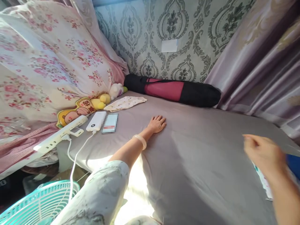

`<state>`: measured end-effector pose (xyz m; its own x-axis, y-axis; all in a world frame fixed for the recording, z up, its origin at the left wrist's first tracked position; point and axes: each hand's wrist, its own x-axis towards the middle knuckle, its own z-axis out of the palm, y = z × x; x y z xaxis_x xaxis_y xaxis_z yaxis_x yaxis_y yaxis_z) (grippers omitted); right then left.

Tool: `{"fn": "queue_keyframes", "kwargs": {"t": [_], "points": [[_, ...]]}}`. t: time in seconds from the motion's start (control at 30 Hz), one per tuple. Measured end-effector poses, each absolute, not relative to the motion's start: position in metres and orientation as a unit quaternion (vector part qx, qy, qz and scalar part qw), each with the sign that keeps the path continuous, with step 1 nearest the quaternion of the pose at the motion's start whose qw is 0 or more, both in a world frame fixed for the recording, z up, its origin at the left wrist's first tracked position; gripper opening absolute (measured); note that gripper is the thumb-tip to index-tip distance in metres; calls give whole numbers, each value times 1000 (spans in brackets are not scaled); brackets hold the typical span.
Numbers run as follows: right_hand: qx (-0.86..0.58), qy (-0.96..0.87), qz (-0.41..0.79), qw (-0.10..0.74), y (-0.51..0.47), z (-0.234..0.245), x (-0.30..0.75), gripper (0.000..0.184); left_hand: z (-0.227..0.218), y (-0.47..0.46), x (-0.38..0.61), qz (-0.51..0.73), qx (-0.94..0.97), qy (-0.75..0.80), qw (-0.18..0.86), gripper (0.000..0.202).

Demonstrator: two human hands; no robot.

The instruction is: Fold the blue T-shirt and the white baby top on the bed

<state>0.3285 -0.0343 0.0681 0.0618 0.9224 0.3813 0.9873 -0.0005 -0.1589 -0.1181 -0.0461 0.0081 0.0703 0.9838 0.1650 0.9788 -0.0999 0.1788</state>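
Head cam: L hand lies palm-down on grey sheet, fingers relaxed & a bit spread, gripping nothing. White bangle round that wrist; pale patterned sleeve pushed up nr elbow. R hand is up at far R, blurry, fingers curled into a fist; can't tell if anything's inside it. White-&-teal cloth shows just below/behind R wrist, mostly hidden, w/ a bit of dk blue fabric at frame edge.

Sheet, under L hand, covers most of the bed, w/ soft wrinkles & a bright sun patch at bottom ctr. L of L hand: phone-like item, pixelated, flat beside white power bank, which has white cable in its near end. Next to that, white power strip lies at an angle along bed edge, small white device right beside it.

Behind these: yellow plush, paler yellow plush & white plush in a row against floral fabric. Folded light cloth lies flat nr them. Black-&-red roll bag sits along patterned wall. Mauve curtain hangs R. Teal basket at bottom L, below bed level.
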Motion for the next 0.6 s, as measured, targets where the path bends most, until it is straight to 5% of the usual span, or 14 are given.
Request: {"fn": "queue_keyframes", "kwargs": {"t": [0.23, 0.47, 0.6], "points": [[-518, -839, 59, 155, -28, 26, 124, 30, 8, -41, -124, 142, 732, 665, 41, 50], [-524, -837, 33, 152, -43, 12, 82, 27, 20, -32, -176, 258, 713, 594, 269, 37], [-526, -829, 52, 183, -40, 3, 87, 27, 31, -39, -233, 310, 629, 670, 244, 31]]}}
